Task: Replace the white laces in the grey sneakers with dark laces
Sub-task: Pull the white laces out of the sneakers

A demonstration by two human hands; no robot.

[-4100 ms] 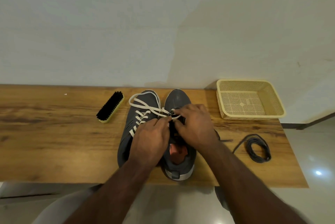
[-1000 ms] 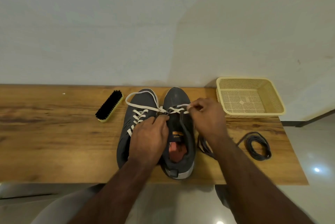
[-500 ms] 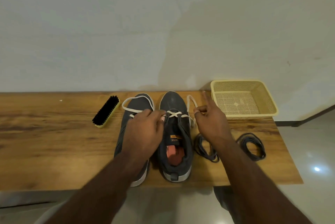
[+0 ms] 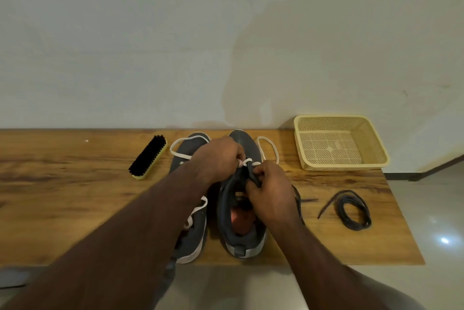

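Two grey sneakers stand side by side on the wooden table (image 4: 62, 196), toes toward the wall. My left hand (image 4: 218, 156) lies over the toe area between them and pinches the white lace (image 4: 270, 149) of the right sneaker (image 4: 241, 234) near its lowest eyelets. My right hand (image 4: 270, 191) grips that shoe's dark tongue just below. A loop of the white lace trails off to the right of the toe. The left sneaker (image 4: 193, 237), partly under my left forearm, carries a white lace too. A coiled dark lace (image 4: 354, 209) lies to the right.
A black-bristled shoe brush (image 4: 148, 156) lies left of the sneakers. A cream plastic basket (image 4: 339, 141) stands at the back right by the wall. Another dark lace (image 4: 301, 200) peeks out beside my right wrist. The table's front edge runs just behind the heels.
My right hand let go of the pulled-out white lace loop and came back onto the right sneaker's tongue. My left hand shifted right over the toe area. The loop now lies on the table.
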